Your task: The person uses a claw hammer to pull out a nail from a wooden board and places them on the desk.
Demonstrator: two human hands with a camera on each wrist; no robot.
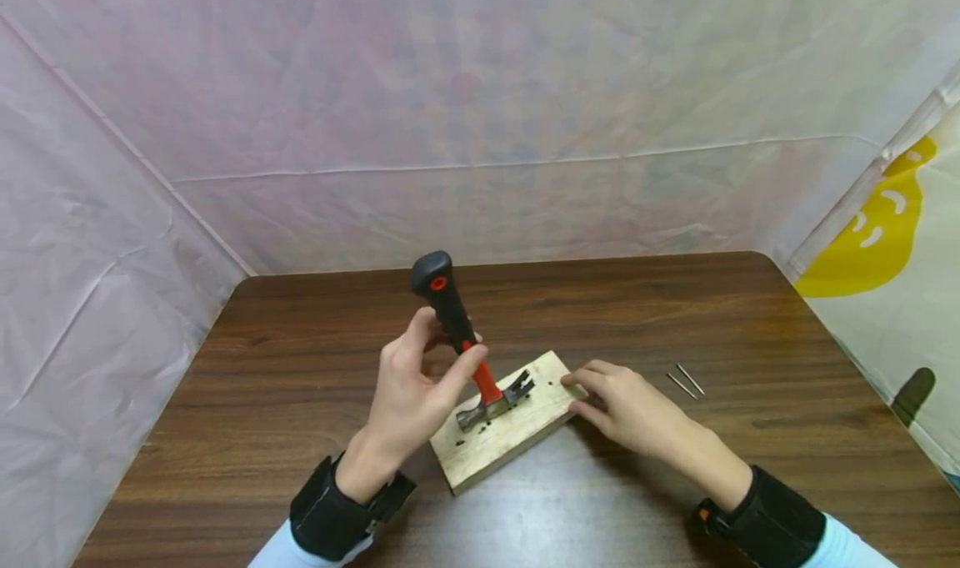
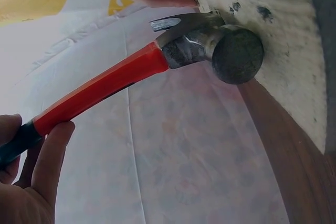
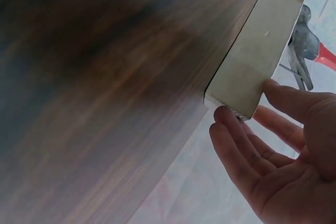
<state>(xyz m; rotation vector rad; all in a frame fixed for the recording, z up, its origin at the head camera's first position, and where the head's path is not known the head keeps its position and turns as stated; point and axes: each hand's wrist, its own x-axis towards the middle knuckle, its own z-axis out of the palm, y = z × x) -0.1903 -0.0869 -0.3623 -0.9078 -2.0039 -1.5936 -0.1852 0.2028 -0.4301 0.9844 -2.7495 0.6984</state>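
My left hand [image 1: 416, 384] pinches the black grip of a claw hammer [image 1: 486, 378] between thumb and fingers. The handle leans up and away, its red lower part free of the hand. The metal hammer head [image 2: 236, 51] rests low on a pale wooden block [image 1: 517, 426], which has several dark holes. In the right wrist view a thin nail [image 3: 287, 69] stands from the block at the claw. My right hand [image 1: 630, 405] grips the block's right end; thumb and fingertips lie at its corner in the right wrist view.
Two loose nails [image 1: 686, 380] lie on the brown wooden table [image 1: 300, 368], to the right of the right hand. A pale cloth [image 1: 480, 118] hangs behind the table's back edge and along both sides.
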